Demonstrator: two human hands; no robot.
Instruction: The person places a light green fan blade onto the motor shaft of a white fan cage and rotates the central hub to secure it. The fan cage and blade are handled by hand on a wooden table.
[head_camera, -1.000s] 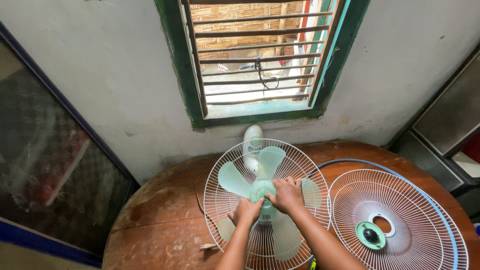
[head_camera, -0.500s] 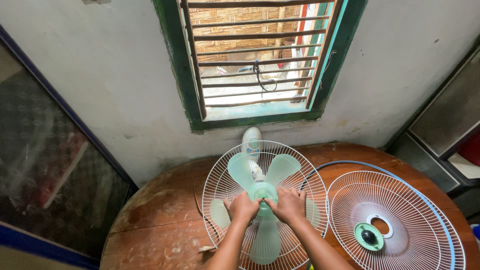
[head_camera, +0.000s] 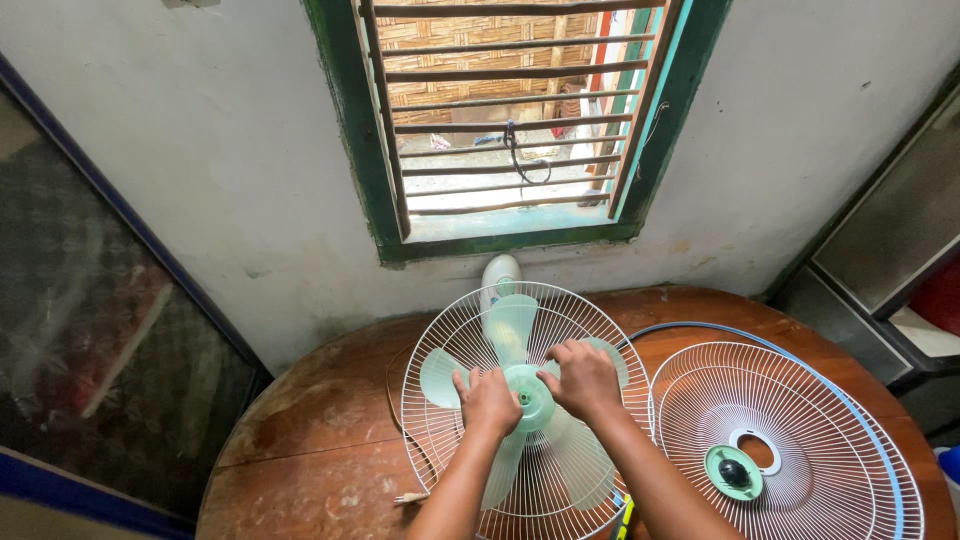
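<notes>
Under both hands, a round wooden desk (head_camera: 320, 430) carries the white rear grille (head_camera: 440, 440), cupping the pale green blade set (head_camera: 512, 330), hub facing up. Right of the hands lies the front grille (head_camera: 800, 420). Left hand (head_camera: 487, 402) and right hand (head_camera: 583, 378) curl around the hub (head_camera: 528, 392).

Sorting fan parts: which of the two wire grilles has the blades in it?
The left grille, under both hands; the right grille holds only a green cap.

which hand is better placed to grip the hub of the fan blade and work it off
Probably the right hand: its fingers already curl over the pale green hub of the fan blade. The left hand rests beside the hub, better placed to steady the blade against the rear guard.
</notes>
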